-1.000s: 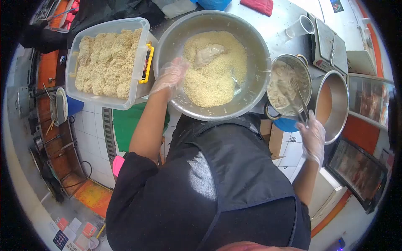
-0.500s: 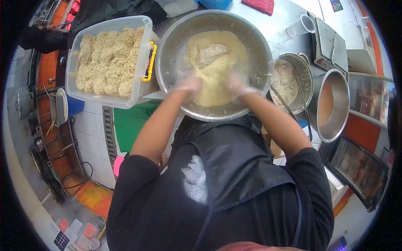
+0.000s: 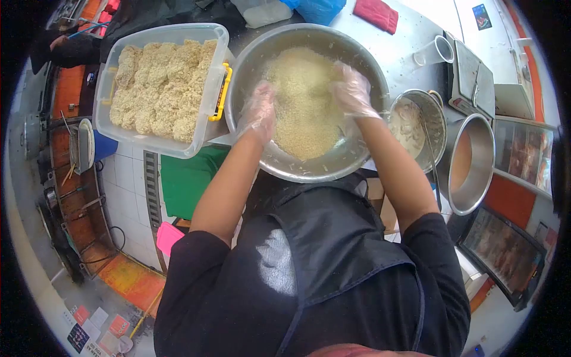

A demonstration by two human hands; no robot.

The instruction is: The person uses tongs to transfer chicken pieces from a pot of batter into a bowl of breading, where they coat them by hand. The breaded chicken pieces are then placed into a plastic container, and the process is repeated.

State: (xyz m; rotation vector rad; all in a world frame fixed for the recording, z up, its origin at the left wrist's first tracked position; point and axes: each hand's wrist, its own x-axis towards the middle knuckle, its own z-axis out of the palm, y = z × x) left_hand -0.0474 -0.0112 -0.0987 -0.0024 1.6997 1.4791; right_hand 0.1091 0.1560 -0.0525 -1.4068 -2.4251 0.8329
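Observation:
A wide steel bowl (image 3: 309, 173) in front of me holds pale yellow crumbs (image 3: 301, 128). Both my hands wear clear plastic gloves. At the left side of the crumbs is my left hand (image 3: 260, 108), open, its fingers stretched out along the inner wall and no object in it. My right hand (image 3: 355, 92) is at the right side, fingers apart and open beside the blurred crumbs. Motion smears the upper part of the heap. No separate piece shows among the crumbs.
On the left, a clear plastic tub (image 3: 208, 56) holds rows of crumb-coated pieces (image 3: 163, 86). To the right stand a pot (image 3: 437, 140) of pieces in pale batter, a steel bowl (image 3: 483, 160) of orange-brown liquid and a clear cup (image 3: 439, 52). Another person's sleeve (image 3: 65, 53) shows at far left.
My hands have moved up and apart toward the bowl's sides. The pale battered piece on the crumbs no longer shows. The crumbs are heaped and blurred in the middle.

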